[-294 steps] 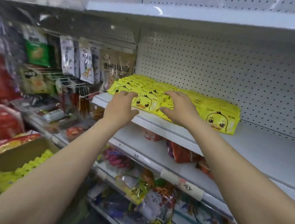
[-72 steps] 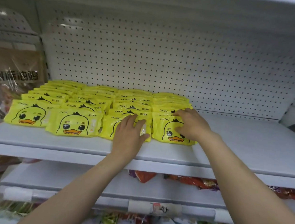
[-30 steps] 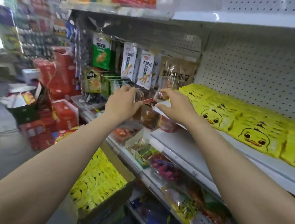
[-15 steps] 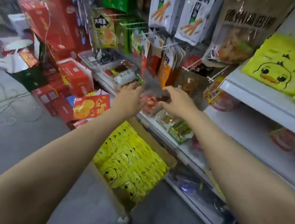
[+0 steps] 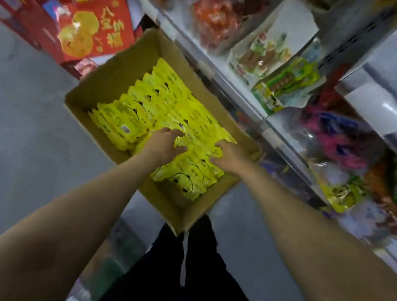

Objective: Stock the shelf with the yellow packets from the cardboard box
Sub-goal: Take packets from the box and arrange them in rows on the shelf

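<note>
An open cardboard box (image 5: 118,72) stands on the grey floor beside the shelving, filled with rows of yellow duck-face packets (image 5: 149,99). Both of my hands reach down into the box over the packets near its close end. My left hand (image 5: 164,145) hovers on the packets with fingers spread. My right hand (image 5: 228,156) lies a little to its right, fingers loosely bent over the packets. Neither hand visibly holds a packet. The shelf with the stocked yellow packets is out of view.
Lower shelves (image 5: 245,87) with bagged snacks run along the right of the box. Red gift boxes (image 5: 95,28) stand on the floor beyond it. My dark trouser legs (image 5: 182,279) are just behind the box's near corner. Grey floor (image 5: 23,124) lies to the left.
My view has swung from the shelf down to the floor. Both hands have dropped from shelf height into the cardboard box, onto the yellow packets.
</note>
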The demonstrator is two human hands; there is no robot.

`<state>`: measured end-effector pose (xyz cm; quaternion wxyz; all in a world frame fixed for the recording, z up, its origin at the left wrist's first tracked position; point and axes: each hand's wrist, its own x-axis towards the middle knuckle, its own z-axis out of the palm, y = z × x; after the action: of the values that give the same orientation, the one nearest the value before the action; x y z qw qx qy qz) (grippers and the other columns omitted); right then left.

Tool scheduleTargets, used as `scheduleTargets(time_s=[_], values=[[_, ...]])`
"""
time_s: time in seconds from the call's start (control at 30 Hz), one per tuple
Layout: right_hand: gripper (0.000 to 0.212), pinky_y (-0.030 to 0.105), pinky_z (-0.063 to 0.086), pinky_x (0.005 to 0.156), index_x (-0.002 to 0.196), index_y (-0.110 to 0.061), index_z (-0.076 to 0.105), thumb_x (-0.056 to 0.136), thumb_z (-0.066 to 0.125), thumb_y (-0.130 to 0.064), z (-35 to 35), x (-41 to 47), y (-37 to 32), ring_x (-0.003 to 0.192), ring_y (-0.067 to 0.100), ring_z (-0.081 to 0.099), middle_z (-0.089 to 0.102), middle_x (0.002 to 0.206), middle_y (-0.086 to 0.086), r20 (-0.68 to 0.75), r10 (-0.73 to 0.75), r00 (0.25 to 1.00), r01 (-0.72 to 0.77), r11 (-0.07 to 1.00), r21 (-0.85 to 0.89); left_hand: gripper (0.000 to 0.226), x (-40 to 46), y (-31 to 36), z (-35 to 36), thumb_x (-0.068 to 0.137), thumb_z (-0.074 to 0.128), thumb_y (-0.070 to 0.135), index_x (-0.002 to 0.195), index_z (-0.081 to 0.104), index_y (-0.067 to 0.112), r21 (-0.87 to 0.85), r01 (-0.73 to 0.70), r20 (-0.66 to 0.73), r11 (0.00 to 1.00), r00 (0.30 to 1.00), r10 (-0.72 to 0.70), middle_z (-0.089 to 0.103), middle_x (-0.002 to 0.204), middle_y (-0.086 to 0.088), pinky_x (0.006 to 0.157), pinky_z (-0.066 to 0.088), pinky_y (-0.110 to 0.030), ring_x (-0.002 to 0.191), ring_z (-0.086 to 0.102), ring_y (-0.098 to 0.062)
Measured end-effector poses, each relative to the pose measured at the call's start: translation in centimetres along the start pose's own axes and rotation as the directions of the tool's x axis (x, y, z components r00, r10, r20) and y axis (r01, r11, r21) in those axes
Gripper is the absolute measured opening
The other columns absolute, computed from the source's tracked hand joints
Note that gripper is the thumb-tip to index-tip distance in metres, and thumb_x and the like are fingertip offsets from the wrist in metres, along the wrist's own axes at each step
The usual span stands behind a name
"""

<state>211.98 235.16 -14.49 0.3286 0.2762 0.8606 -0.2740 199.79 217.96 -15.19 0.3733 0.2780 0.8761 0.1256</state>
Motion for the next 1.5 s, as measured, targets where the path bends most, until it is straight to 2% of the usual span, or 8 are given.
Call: scheduleTargets(time_s=[0.27, 0.53, 0.77, 1.03, 1.13, 1.3, 1.4, 1.5], values=[[0.058, 0.03, 0.043, 0.089, 0.138, -0.01, 0.051, 0.09, 0.069, -0.036, 7.6, 6.0, 1.5, 0.125, 0.032, 0.052, 0.055, 0.137, 0.016, 0.203, 0.057, 0.978, -0.07, 0.996, 0.06, 0.07, 2.3, -4.9, 8.5, 0.084, 0.072, 0.037, 0.143, 0.043, 0.015, -0.128, 0.178, 0.273, 0.976, 0.952, -0.138, 0.048, 0.142, -0.015, 0.104, 0.038, -0.036, 0.129, 0.046, -0.03], [0.063, 0.034, 0.046, 0.091, 0.127, -0.007, 0.057, 0.077, 0.083, -0.035, 9.5, 8.1, 1.2, 0.119, 0.031, 0.056, 0.06, 0.129, 0.013, 0.136, 0.154, 0.979, -0.172, 0.976, 0.134, 0.073, 4.0, -5.2, 10.6, 0.071, 0.084, 0.027, 0.131, 0.044, 0.012, -0.25, 0.278, 0.19, 0.927, 0.953, -0.235, 0.06, 0.126, -0.012, 0.093, 0.049, -0.039, 0.115, 0.058, -0.03], [0.038, 0.037, 0.052, 0.082, 0.084, -0.025, 0.058, 0.067, 0.088, -0.04, 10.7, 8.4, 0.7, 0.101, 0.026, 0.059, 0.06, 0.106, 0.004, 0.102, 0.141, 0.985, -0.158, 0.969, 0.189, 0.068, 4.1, -5.8, 10.8, 0.065, 0.088, 0.024, 0.121, 0.053, 0.008, -0.251, 0.309, 0.255, 0.918, 0.935, -0.245, 0.061, 0.119, -0.009, 0.086, 0.045, -0.03, 0.11, 0.057, -0.026], [0.04, 0.029, 0.044, 0.085, 0.118, -0.016, 0.068, 0.086, 0.073, -0.039, 11.3, 9.0, 1.1, 0.112, 0.027, 0.061, 0.068, 0.118, 0.007, 0.135, 0.19, 0.972, -0.219, 0.944, 0.246, 0.037, 3.7, -7.0, 11.6, 0.067, 0.085, 0.041, 0.096, 0.075, 0.019, -0.165, 0.306, 0.391, 0.938, 0.893, -0.222, 0.069, 0.095, -0.005, 0.072, 0.039, -0.023, 0.1, 0.062, -0.023], [0.03, 0.031, 0.041, 0.078, 0.113, -0.011, 0.061, 0.094, 0.063, -0.035, 9.7, 8.8, 1.3, 0.099, 0.024, 0.055, 0.058, 0.105, 0.008, 0.103, 0.149, 0.984, -0.176, 0.92, 0.351, 0.031, 3.4, -6.6, 11.1, 0.071, 0.082, 0.039, 0.089, 0.077, 0.014, -0.191, 0.284, 0.403, 0.94, 0.895, -0.189, 0.07, 0.104, -0.01, 0.075, 0.043, -0.027, 0.104, 0.062, -0.024], [0.051, 0.031, 0.036, 0.102, 0.144, -0.006, 0.043, 0.102, 0.05, -0.033, 5.3, 7.7, 1.7, 0.134, 0.027, 0.044, 0.047, 0.146, 0.013, -0.043, 0.128, 0.991, -0.081, 0.82, 0.566, 0.025, 2.4, -6.3, 9.2, 0.08, 0.076, 0.036, 0.083, 0.073, 0.012, -0.333, 0.267, 0.41, 0.904, 0.905, -0.117, 0.064, 0.085, -0.006, 0.074, 0.043, -0.029, 0.086, 0.059, -0.02], [0.043, 0.032, 0.042, 0.101, 0.135, -0.009, 0.054, 0.102, 0.05, -0.036, 2.4, 6.2, 1.4, 0.12, 0.02, 0.053, 0.058, 0.13, 0.003, -0.173, 0.174, 0.969, -0.009, 0.73, 0.683, 0.025, 1.1, -6.1, 7.2, 0.082, 0.069, 0.044, 0.076, 0.065, 0.02, -0.462, 0.243, 0.359, 0.853, 0.931, -0.07, 0.061, 0.078, -0.004, 0.075, 0.043, -0.033, 0.079, 0.057, -0.02], [0.028, 0.027, 0.047, 0.077, 0.105, -0.014, 0.064, 0.101, 0.049, -0.038, 0.2, 3.9, 1.0, 0.094, 0.018, 0.056, 0.065, 0.104, 0.008, -0.234, 0.21, 0.949, 0.041, 0.657, 0.753, 0.026, -0.5, -4.9, 4.6, 0.086, 0.065, 0.042, 0.077, 0.062, 0.019, -0.566, 0.189, 0.291, 0.802, 0.957, -0.02, 0.053, 0.069, 0.0, 0.068, 0.038, -0.032, 0.067, 0.048, -0.015]])
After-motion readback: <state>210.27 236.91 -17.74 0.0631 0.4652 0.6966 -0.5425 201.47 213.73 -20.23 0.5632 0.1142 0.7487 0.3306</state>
